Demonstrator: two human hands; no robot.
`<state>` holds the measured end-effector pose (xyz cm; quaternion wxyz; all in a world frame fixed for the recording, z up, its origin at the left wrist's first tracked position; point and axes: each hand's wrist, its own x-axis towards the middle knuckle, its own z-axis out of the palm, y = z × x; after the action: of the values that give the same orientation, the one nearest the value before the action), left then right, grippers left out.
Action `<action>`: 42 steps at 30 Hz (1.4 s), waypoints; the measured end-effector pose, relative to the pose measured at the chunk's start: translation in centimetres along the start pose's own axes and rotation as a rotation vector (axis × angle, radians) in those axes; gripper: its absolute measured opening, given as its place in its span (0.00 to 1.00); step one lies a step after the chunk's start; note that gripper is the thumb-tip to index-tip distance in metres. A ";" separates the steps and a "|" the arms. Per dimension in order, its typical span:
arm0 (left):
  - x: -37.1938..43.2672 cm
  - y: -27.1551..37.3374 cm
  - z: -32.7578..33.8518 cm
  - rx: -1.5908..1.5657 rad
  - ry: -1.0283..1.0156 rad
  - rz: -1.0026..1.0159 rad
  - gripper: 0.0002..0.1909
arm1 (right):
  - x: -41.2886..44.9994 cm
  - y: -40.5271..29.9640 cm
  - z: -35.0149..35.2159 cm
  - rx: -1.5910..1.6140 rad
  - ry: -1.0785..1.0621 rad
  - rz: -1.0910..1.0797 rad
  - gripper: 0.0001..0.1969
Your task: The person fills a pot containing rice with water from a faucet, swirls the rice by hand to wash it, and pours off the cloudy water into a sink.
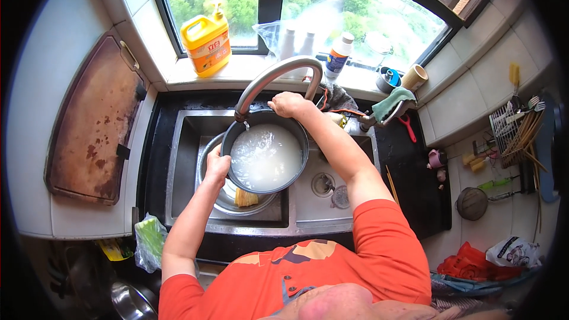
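Note:
A dark round pot [306,160] holds cloudy whitish water [266,158], its surface rippled. My left hand [218,165] grips the pot's near-left rim, thumb on top. At the pot's far side, my right hand [290,104] has its fingers curled by the rim, close to the tap. Whether it grips the rim is hidden. The curved metal tap [278,69] arches over, and a thin stream of water falls from its spout into the pot. Under the pot, a stainless steel basin [266,204] sits in the left sink bowl, with a yellow ridged piece [246,198] inside.
The double sink [292,218] has a drain [323,185] in its right bowl. A yellow detergent jug [206,42] and a white bottle [339,55] stand on the windowsill. A cutting board [95,129] leans at left. Chopsticks [391,184] and a red peeler [407,128] lie on the right counter.

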<state>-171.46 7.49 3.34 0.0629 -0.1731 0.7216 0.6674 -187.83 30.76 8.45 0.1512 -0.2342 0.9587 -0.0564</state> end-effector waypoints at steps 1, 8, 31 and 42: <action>0.0 0.0 0.0 0.001 -0.005 -0.014 0.27 | -0.7 -0.3 0.3 0.013 0.054 -0.011 0.23; 0.7 -3.0 -0.5 -0.045 0.008 0.051 0.24 | -8.5 -4.1 2.5 -0.080 0.452 0.207 0.07; -15.5 -1.2 1.1 0.044 -0.271 -0.076 0.27 | -29.6 -4.3 4.9 0.088 0.278 0.232 0.07; -21.2 0.0 3.6 0.173 -0.381 -0.144 0.30 | -35.5 -2.7 8.5 0.191 0.200 0.290 0.09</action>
<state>-152.21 14.52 9.83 0.2600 -0.0889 0.7370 0.6175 -153.98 44.62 10.24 0.0832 -0.0713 0.9830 -0.1475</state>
